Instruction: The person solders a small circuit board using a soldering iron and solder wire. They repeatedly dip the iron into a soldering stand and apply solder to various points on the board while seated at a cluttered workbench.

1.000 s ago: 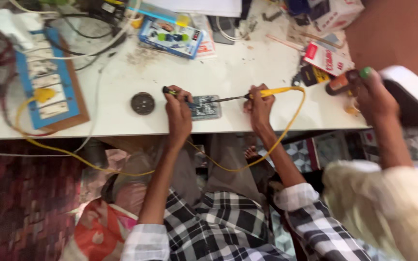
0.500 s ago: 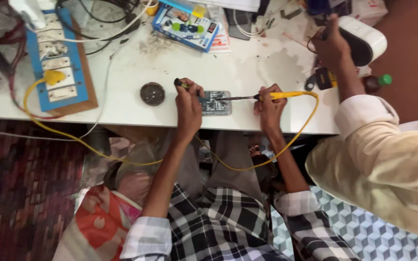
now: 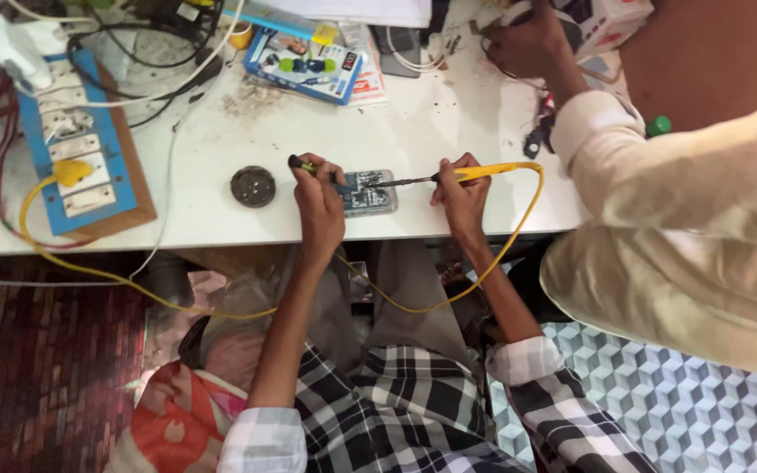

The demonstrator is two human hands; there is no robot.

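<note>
Left hand (image 3: 319, 194): fingers closed around a thin dark tool with a green-yellow grip (image 3: 308, 166), its far end reaching the left edge of the board.
Right hand (image 3: 462, 193): fingers pinched around the yellow handle of a soldering iron (image 3: 475, 172); the dark shaft points left, tip on the board.
Circuit board (image 3: 370, 191): small, grey-blue, flat on the white table (image 3: 449, 123), near its front edge, between the two hands.
Iron cable (image 3: 519, 236): yellow, loops off the table edge and under it, back to a yellow plug in the blue socket board (image 3: 89, 166) at left.
Round dark tin (image 3: 253, 186): on the table, just left of the left hand.
Other person: pale sleeve (image 3: 659, 175) at right, their hand (image 3: 523, 39) at the table's far edge among clutter.
</note>
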